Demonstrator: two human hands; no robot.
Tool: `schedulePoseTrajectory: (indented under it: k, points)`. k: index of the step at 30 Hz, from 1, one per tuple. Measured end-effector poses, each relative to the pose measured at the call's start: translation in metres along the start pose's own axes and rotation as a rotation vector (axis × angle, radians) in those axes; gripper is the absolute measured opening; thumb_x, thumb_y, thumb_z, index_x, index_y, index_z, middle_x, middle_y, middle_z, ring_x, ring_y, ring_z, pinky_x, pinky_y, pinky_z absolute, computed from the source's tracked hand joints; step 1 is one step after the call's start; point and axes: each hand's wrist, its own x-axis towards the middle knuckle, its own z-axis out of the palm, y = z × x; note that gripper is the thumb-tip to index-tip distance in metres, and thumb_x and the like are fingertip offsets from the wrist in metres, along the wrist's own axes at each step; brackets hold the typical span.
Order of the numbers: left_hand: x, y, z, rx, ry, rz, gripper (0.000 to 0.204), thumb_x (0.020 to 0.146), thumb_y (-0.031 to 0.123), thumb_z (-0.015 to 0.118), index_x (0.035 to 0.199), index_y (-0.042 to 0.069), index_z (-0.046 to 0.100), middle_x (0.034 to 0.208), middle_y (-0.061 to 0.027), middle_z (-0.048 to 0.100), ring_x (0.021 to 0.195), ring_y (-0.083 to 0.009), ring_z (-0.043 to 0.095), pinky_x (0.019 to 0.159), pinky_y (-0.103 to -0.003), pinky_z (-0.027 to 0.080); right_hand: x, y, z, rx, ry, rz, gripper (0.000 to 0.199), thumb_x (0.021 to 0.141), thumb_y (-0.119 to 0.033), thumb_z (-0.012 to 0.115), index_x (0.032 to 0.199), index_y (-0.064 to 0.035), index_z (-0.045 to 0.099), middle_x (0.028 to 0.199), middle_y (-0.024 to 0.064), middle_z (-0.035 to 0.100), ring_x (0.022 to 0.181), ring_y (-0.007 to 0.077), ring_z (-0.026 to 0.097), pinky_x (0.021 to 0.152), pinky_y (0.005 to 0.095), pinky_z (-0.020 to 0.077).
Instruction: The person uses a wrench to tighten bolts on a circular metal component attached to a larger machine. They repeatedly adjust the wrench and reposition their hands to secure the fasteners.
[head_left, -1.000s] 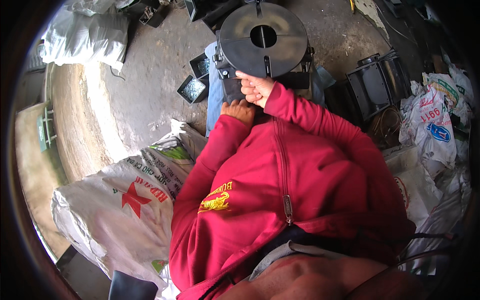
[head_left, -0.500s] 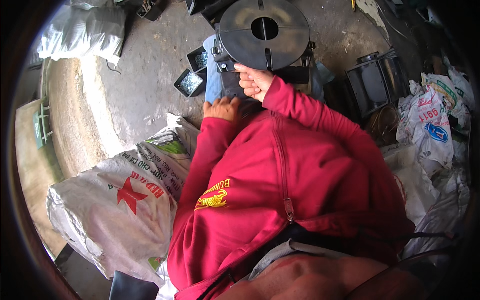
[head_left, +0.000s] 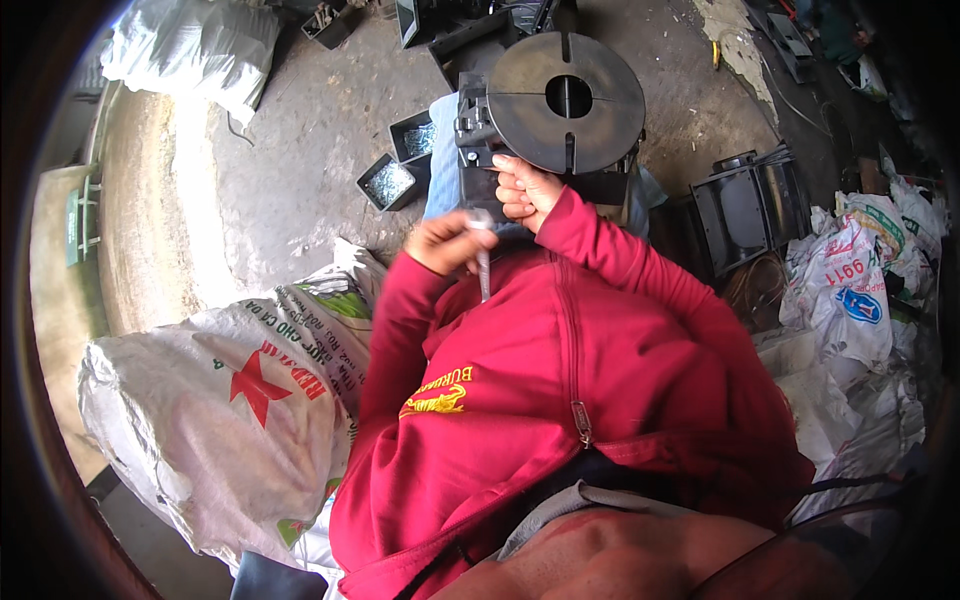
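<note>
A slim silver wrench (head_left: 484, 265), slightly blurred, is gripped in my left hand (head_left: 448, 240), its shaft pointing down toward my jacket. My right hand (head_left: 527, 190) is closed, fingers curled, against the near left corner of a black metal assembly (head_left: 478, 185). Its fingertips are beside a small bolt (head_left: 473, 156); whatever they pinch is hidden. On top of this assembly is a round dark plate (head_left: 610, 100) with a centre hole and slots. The assembly rests over my lap, with blue cloth (head_left: 443, 165) showing along its left side.
Two small black bins (head_left: 389, 184) of shiny small hardware stand on the floor at left. A big white sack (head_left: 210, 410) leans close by my left arm. To the right are a black metal housing (head_left: 745, 205) and more white sacks (head_left: 835, 275). Black parts (head_left: 480, 45) lie beyond the assembly.
My left hand has risen from my lap, and the wrench now shows in it. My right hand stays at the corner. The whole view has shifted, so the assembly appears lower and further right.
</note>
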Motion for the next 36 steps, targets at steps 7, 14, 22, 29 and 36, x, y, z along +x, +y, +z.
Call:
schedulePoseTrajectory:
  k: [7,14,22,29,36]
  points:
    - [-0.019,-0.006,-0.006,0.073,-0.098,-0.061,0.015,0.089,0.018,0.06,0.086,0.003,0.059,0.066,0.0005,0.059,0.05,-0.0049,0.051,0.046,-0.019,0.04,-0.005,-0.001,0.004,-0.023,0.041,-0.033,0.031,0.086,-0.024,0.064,0.069,-0.0162,0.038,0.052,-0.008,0.032,0.04,0.0022,0.024,0.034,0.0174,0.0212]
    - [0.016,-0.018,0.011,-0.185,-0.052,0.069,0.01,0.092,0.012,0.05,0.095,0.003,0.052,0.069,-0.0087,0.062,0.048,-0.0119,0.056,0.041,-0.023,0.045,-0.005,0.001,0.011,-0.048,0.077,-0.024,0.034,0.085,-0.028,0.064,0.064,-0.0165,0.04,0.051,-0.0078,0.035,0.039,0.0021,0.026,0.035,0.0174,0.0223]
    - [0.04,-0.021,0.018,-0.293,-0.076,0.044,0.014,0.092,0.014,0.051,0.1,0.003,0.05,0.075,-0.0085,0.062,0.055,-0.0153,0.062,0.043,-0.024,0.049,-0.004,0.001,0.002,-0.116,0.086,0.01,0.032,0.087,-0.037,0.059,0.069,-0.0125,0.048,0.054,-0.0049,0.043,0.037,0.0054,0.03,0.035,0.0187,0.0252]
    - [0.06,-0.017,0.027,-0.403,0.017,-0.044,0.02,0.092,0.018,0.051,0.101,0.001,0.053,0.078,-0.0107,0.063,0.056,-0.0193,0.063,0.039,-0.027,0.048,-0.012,-0.002,0.008,-0.131,-0.109,0.029,0.038,0.089,-0.042,0.052,0.081,-0.0042,0.054,0.059,0.0034,0.051,0.032,0.0098,0.04,0.031,0.0248,0.0363]
    - [0.038,-0.016,-0.041,-0.089,0.022,0.0,0.018,0.089,0.02,0.055,0.084,0.005,0.062,0.058,-0.0003,0.056,0.039,-0.0068,0.045,0.036,-0.022,0.032,-0.003,0.001,0.0,0.015,0.006,-0.034,0.028,0.086,-0.023,0.064,0.072,-0.0163,0.041,0.054,-0.0084,0.033,0.042,0.0012,0.026,0.035,0.0166,0.0217]
